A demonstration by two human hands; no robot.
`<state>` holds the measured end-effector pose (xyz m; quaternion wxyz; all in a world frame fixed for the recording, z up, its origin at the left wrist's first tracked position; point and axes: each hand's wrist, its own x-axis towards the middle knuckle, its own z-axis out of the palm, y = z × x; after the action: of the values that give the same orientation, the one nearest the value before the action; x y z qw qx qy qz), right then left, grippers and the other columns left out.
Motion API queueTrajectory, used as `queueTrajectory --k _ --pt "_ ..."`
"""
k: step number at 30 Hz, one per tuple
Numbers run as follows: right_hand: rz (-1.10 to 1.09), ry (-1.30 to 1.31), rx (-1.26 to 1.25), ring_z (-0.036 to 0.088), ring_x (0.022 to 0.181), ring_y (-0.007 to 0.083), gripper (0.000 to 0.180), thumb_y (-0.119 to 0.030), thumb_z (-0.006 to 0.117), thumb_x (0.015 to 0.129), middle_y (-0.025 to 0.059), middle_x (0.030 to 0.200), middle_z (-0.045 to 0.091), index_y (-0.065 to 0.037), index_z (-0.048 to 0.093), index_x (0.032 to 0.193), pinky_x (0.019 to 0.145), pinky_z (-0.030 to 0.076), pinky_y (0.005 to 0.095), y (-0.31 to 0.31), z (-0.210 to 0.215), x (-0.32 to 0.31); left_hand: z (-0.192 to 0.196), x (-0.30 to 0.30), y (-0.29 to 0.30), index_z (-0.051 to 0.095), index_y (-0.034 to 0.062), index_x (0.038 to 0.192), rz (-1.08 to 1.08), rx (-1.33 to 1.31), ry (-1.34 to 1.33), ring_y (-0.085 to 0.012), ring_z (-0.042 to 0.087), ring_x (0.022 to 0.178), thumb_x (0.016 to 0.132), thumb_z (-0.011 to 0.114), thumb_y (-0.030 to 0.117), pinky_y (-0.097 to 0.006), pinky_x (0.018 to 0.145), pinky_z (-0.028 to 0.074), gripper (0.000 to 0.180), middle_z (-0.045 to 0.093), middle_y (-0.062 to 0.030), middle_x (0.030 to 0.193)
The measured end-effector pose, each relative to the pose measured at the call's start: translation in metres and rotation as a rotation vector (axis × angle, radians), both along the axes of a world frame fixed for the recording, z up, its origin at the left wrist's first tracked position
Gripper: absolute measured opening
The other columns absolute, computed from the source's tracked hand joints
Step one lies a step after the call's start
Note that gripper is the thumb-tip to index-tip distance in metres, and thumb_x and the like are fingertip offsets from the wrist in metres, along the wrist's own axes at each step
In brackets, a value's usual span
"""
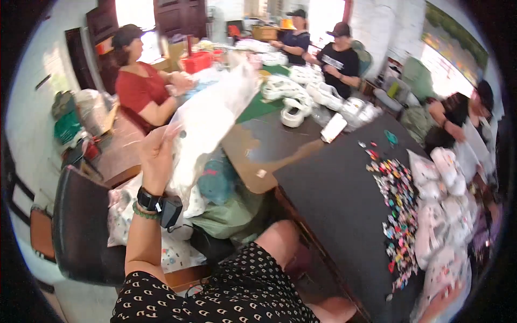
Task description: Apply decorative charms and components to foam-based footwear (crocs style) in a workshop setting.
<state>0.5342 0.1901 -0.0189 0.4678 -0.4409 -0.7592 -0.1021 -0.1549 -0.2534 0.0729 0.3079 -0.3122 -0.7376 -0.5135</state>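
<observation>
My left hand (156, 156) is raised at the left of the view and grips the lower corner of a large clear plastic bag (212, 116) that stretches up and to the right. A black watch and a green bead bracelet sit on that wrist. My right hand (449, 299) shows only partly at the lower right edge, blurred, beside white packets (447, 226); what its fingers do is unclear. A long strip of small colourful pieces (398, 210) lies on the dark table (334, 199) to my right.
A person in a red top (141, 91) sits at the far left of the table. Two people in dark tops (339, 62) work at the far end near white rolls (293, 102). Another person (463, 113) leans in at right. A black chair (81, 226) stands left.
</observation>
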Motion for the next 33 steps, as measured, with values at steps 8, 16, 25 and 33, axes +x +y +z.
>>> queueTrajectory --k 8,16,25,33 --pt "0.017 -0.053 -0.119 0.053 0.123 0.0339 0.02 0.001 0.058 0.088 0.0235 0.143 0.049 0.001 0.063 0.108 0.09 0.051 0.0354 -0.153 0.052 -0.144 0.011 0.089 0.157 0.074 0.0063 0.105 -0.834 -0.133 0.654 -0.0304 0.066 0.113 0.086 0.064 0.004 -0.048 0.11 0.042 0.022 0.072 -0.0121 0.113" --pt "0.177 0.179 -0.397 0.061 0.113 0.0318 0.03 -0.001 0.063 0.086 0.0193 0.133 0.057 -0.001 0.06 0.116 0.083 0.053 0.0337 -0.19 -0.003 -0.165 -0.105 0.198 0.211 0.063 0.0253 0.129 -1.161 -0.626 0.615 -0.033 0.042 0.139 0.083 0.07 0.022 -0.06 0.117 0.023 0.046 0.049 -0.008 0.147" --pt "0.137 0.414 -0.334 0.067 0.088 0.0239 0.023 0.001 0.059 0.089 0.0134 0.105 0.069 0.001 0.064 0.112 0.075 0.053 0.0317 -0.198 0.006 -0.143 -0.123 0.182 0.185 0.05 0.0073 0.142 -1.068 -0.537 0.314 -0.0408 0.032 0.144 0.092 0.064 0.039 -0.059 0.118 0.015 0.062 0.034 -0.0233 0.155" --pt "-0.054 0.071 -0.67 0.069 0.081 0.0327 0.031 -0.019 0.07 0.089 0.0209 0.091 0.069 0.002 0.061 0.109 0.071 0.054 0.0385 -0.203 -0.012 -0.141 -0.146 0.171 0.164 0.041 0.0027 0.148 -0.898 -0.674 0.077 -0.041 0.022 0.148 0.101 0.045 0.045 -0.057 0.118 0.014 0.063 0.028 -0.0207 0.159"
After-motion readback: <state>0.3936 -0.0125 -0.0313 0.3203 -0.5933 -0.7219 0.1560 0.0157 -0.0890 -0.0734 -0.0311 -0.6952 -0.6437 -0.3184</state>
